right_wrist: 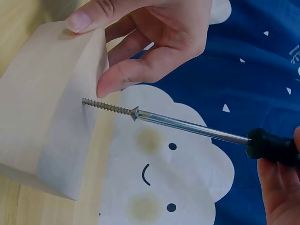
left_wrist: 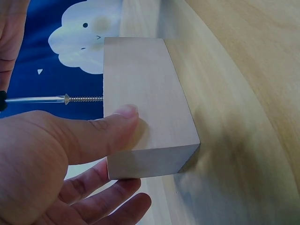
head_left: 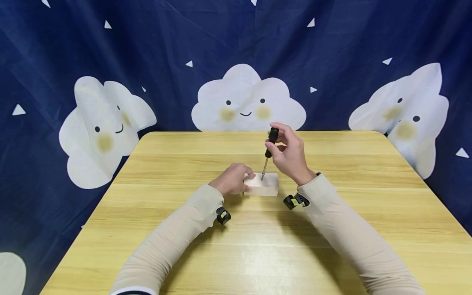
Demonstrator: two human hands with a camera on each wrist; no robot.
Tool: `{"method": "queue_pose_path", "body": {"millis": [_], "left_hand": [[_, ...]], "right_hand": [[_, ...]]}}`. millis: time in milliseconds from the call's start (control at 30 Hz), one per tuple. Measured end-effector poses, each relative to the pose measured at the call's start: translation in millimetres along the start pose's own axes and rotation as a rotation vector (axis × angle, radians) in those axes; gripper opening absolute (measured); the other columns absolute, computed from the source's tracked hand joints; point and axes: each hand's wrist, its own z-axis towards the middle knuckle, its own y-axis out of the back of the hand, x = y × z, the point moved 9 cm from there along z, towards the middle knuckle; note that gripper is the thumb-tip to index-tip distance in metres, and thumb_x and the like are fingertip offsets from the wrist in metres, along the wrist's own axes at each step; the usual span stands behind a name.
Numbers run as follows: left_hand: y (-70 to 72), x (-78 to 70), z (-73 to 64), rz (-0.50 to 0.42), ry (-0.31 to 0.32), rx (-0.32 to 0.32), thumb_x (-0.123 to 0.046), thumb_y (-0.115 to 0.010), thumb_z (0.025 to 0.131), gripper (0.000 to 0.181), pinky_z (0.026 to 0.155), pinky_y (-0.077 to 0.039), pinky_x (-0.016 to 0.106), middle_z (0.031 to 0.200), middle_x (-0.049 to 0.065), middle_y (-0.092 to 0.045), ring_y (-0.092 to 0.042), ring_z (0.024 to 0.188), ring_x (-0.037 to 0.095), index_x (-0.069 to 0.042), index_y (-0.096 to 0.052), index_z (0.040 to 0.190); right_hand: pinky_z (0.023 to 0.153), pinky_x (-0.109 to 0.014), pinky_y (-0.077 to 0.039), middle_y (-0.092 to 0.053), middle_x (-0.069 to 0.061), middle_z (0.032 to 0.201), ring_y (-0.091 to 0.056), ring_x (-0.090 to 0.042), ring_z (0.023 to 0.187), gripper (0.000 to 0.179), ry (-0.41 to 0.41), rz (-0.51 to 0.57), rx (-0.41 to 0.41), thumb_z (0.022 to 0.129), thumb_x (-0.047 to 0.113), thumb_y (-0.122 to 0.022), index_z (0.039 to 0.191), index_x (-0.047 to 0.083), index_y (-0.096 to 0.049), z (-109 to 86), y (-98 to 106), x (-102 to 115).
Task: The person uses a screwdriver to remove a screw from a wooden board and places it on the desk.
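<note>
A pale wooden block (head_left: 261,191) lies on the table. My left hand (head_left: 233,179) grips its left end, with the thumb (left_wrist: 110,129) on the near face and fingers around the end and far side. My right hand (head_left: 291,155) holds a screwdriver (head_left: 271,143) by its black handle, its steel shaft pointing down and slightly tilted. The screwdriver's tip meets the head of a screw (right_wrist: 110,106), which stands on the block's top face with most of its thread showing. In the left wrist view the screw (left_wrist: 85,99) lines up with the shaft.
The wood-grain table (head_left: 254,246) spreads around the block. Behind it hangs a dark blue curtain (head_left: 169,53) with white clouds and triangles. Small black cameras (head_left: 223,215) are strapped at both wrists, close above the tabletop.
</note>
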Motion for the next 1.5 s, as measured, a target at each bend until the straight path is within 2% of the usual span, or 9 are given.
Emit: {"method": "queue_pose_path", "body": {"millis": [233, 367, 533, 700, 967, 1200, 1300, 1433, 1500], "left_hand": [[0.0, -0.1, 0.2, -0.002, 0.006, 0.000, -0.016, -0.082, 0.079, 0.040, 0.102, -0.043, 0.035, 0.124, 0.007, -0.064, -0.055, 0.114, 0.022, -0.009, -0.069, 0.116], [-0.4, 0.3, 0.2, -0.003, 0.006, 0.004, -0.017, -0.082, 0.079, 0.041, 0.104, -0.042, 0.036, 0.125, 0.006, -0.063, -0.054, 0.118, 0.023, -0.009, -0.068, 0.117], [-0.1, -0.1, -0.6, -0.012, 0.007, 0.008, -0.016, -0.082, 0.079, 0.042, 0.106, -0.040, 0.037, 0.125, 0.006, -0.063, -0.052, 0.122, 0.025, -0.009, -0.068, 0.118], [-0.2, -0.1, -1.2, -0.017, 0.009, 0.009, -0.016, -0.082, 0.079, 0.043, 0.107, -0.038, 0.038, 0.127, 0.007, -0.062, -0.051, 0.124, 0.026, -0.009, -0.068, 0.119], [0.1, -0.3, -1.6, -0.019, 0.016, 0.011, -0.016, -0.081, 0.079, 0.043, 0.108, -0.037, 0.038, 0.127, 0.007, -0.062, -0.050, 0.125, 0.027, -0.009, -0.067, 0.120], [-0.1, -0.5, -0.9, -0.020, 0.012, 0.010, -0.015, -0.081, 0.079, 0.042, 0.108, -0.037, 0.037, 0.127, 0.007, -0.062, -0.050, 0.125, 0.026, -0.009, -0.068, 0.119], [-0.2, -0.4, -0.3, -0.011, 0.008, 0.006, -0.016, -0.081, 0.079, 0.042, 0.108, -0.038, 0.037, 0.126, 0.007, -0.063, -0.051, 0.125, 0.026, -0.009, -0.068, 0.118], [0.4, -0.9, -0.4, -0.004, 0.004, 0.003, -0.016, -0.081, 0.080, 0.042, 0.108, -0.038, 0.036, 0.125, 0.006, -0.063, -0.051, 0.125, 0.026, -0.009, -0.068, 0.118], [0.7, -1.0, -0.6, -0.009, 0.004, 0.004, -0.016, -0.081, 0.080, 0.042, 0.108, -0.038, 0.037, 0.126, 0.007, -0.063, -0.050, 0.125, 0.026, -0.008, -0.068, 0.118]], "right_hand": [[0.070, -0.027, -0.058, -0.065, -0.020, 0.106, -0.069, -0.029, 0.089, 0.044, 0.003, 0.049, 0.053, 0.088, -0.010, -0.062, 0.129, -0.003, -0.050, 0.6, -3, 3], [0.065, -0.022, -0.057, -0.064, -0.017, 0.102, -0.067, -0.026, 0.086, 0.040, 0.020, 0.003, 0.009, 0.086, -0.003, -0.068, 0.124, -0.003, -0.057, 1.2, 1, 4], [0.058, -0.018, -0.054, -0.057, -0.016, 0.092, -0.060, -0.023, 0.078, 0.045, 0.039, -0.090, -0.057, 0.076, 0.005, -0.083, 0.116, -0.002, -0.062, 3.2, 8, 6], [0.056, -0.015, -0.051, -0.057, -0.015, 0.087, -0.059, -0.023, 0.073, 0.041, 0.032, -0.139, -0.082, 0.076, 0.004, -0.082, 0.113, -0.002, -0.063, 4.4, 11, 6], [0.060, -0.031, -0.058, -0.061, -0.015, 0.092, -0.063, -0.026, 0.077, 0.035, 0.009, -0.128, -0.036, 0.082, -0.003, -0.073, 0.115, -0.002, -0.061, 5.4, 11, 4], [0.065, -0.012, -0.052, -0.066, -0.021, 0.103, -0.068, -0.030, 0.085, 0.034, 0.009, -0.063, 0.006, 0.087, -0.009, -0.064, 0.120, -0.003, -0.058, 5.5, 6, 2], [0.066, -0.011, -0.051, -0.066, -0.022, 0.106, -0.068, -0.030, 0.087, 0.033, 0.000, -0.053, 0.013, 0.088, -0.010, -0.063, 0.120, -0.004, -0.057, 5.5, 6, 2], [0.064, -0.020, -0.055, -0.066, -0.023, 0.104, -0.068, -0.032, 0.086, 0.033, -0.003, -0.075, -0.008, 0.086, -0.010, -0.066, 0.118, -0.006, -0.059, 5.6, 8, 4], [0.063, -0.024, -0.057, -0.064, -0.025, 0.100, -0.066, -0.035, 0.085, 0.035, 0.011, -0.094, -0.031, 0.082, -0.010, -0.071, 0.115, -0.008, -0.061, 5.7, 10, 13]]}}
